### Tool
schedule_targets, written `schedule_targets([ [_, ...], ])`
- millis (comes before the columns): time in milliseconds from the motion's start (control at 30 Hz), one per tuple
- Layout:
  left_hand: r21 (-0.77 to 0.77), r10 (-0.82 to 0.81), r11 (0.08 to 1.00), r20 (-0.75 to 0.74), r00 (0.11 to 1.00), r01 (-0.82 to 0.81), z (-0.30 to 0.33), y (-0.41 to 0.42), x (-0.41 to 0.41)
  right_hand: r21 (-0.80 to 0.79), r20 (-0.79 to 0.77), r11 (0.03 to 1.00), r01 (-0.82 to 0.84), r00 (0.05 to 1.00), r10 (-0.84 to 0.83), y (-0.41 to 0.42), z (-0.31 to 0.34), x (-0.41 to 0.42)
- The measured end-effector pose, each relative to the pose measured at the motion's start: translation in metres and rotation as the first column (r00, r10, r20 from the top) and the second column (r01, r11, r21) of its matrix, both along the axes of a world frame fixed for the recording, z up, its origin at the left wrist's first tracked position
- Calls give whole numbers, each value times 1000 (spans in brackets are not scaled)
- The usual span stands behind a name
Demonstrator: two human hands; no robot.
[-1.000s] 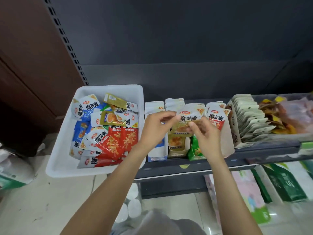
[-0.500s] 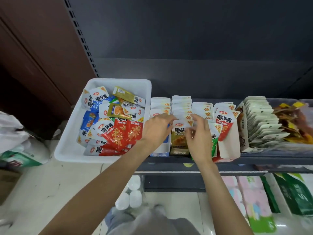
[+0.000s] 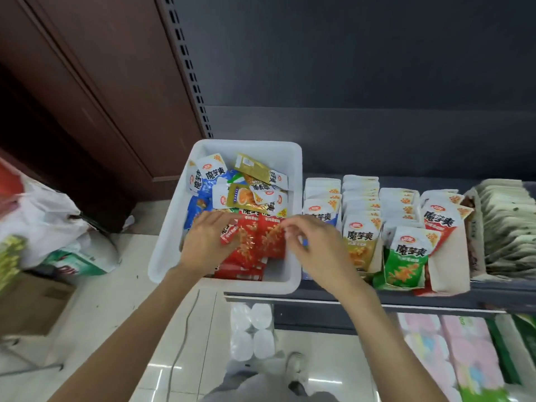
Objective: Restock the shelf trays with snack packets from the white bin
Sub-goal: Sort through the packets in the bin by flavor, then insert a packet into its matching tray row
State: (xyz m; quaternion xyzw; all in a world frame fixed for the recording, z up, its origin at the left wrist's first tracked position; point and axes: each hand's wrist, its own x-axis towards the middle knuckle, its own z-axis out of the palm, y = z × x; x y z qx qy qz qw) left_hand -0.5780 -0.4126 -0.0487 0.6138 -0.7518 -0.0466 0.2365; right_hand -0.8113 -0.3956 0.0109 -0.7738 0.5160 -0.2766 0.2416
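The white bin [image 3: 171, 242] sits at the left end of the shelf, full of mixed snack packets: red ones [image 3: 261, 242] at the front, white, blue and gold ones behind. My left hand [image 3: 203, 245] reaches into the bin and grips a red packet near its top edge. My right hand [image 3: 316, 248] hovers over the bin's right rim, its fingers loosely curled against the right edge of the red packets and holding nothing. To the right stand the shelf trays [image 3: 446, 274] with upright rows of packets, including a yellow one [image 3: 359, 245] and a green one [image 3: 406, 262].
A larger tray of pale packets [image 3: 507, 227] fills the shelf's right end. Below the shelf are tissue packs [image 3: 464, 349] and white rolls [image 3: 252, 329]. Plastic bags [image 3: 52, 227] and a cardboard box [image 3: 32, 303] lie on the floor to the left.
Both hands left the yellow packet standing in its tray and moved left into the white bin, onto the red packets. The camera also swung left.
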Motion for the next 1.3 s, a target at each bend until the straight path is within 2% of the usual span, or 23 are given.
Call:
schedule_targets([
  [100,302,6,952,113,994,-40,-10,-20,28,202,-227,974,-103,962,149,-28,-19,51],
  [200,421,-100,907,228,969,-5,-20,-41,38,358,-375,932,-55,906,197,-49,-50,89],
  [333,506,-134,862,297,946,-36,-36,-55,45,336,-581,932,135,809,92,-54,-79,124],
  [400,511,-155,860,287,945,-14,-40,-58,48,324,-618,927,191,785,54,-53,-83,134],
  [500,477,-152,877,176,973,51,-36,-57,52,438,-480,870,228,877,11,-55,-78,133],
  [567,340,-59,936,-112,992,94,-27,-51,57,538,-260,816,211,963,-77,-52,-65,124],
  [600,262,-2,961,-292,956,82,-21,-47,60,600,-105,776,195,981,-165,-49,-56,119],
  [633,229,44,971,-446,894,67,-14,-43,62,677,84,719,158,954,-288,-44,-47,115],
  [667,251,82,965,-568,819,77,-7,-39,63,752,266,652,96,861,-433,-37,-38,112],
  [700,311,121,942,-663,739,126,2,-35,63,802,395,598,23,729,-559,-31,-31,109],
  [733,380,156,900,-737,658,212,10,-30,61,819,473,573,-38,610,-636,-25,-26,105],
  [767,433,185,845,-788,588,315,18,-27,59,816,518,574,-72,533,-669,-19,-21,102],
  [800,461,196,790,-814,547,404,25,-23,56,805,549,588,-83,483,-682,-15,-19,100],
  [867,481,177,716,-827,534,507,35,-18,47,776,588,628,-62,433,-683,-7,-14,95],
  [1000,455,18,682,-793,609,573,48,-10,20,721,629,692,32,388,-674,14,-5,77],
  [1133,428,-175,625,-738,652,653,57,-4,-15,671,628,684,288,270,-730,43,9,32],
  [1200,406,-285,575,-715,639,710,62,-3,-37,598,610,682,421,313,-728,59,20,2],
  [1300,400,-465,470,-646,606,787,72,-3,-79,511,562,691,512,409,-719,84,34,-42],
])
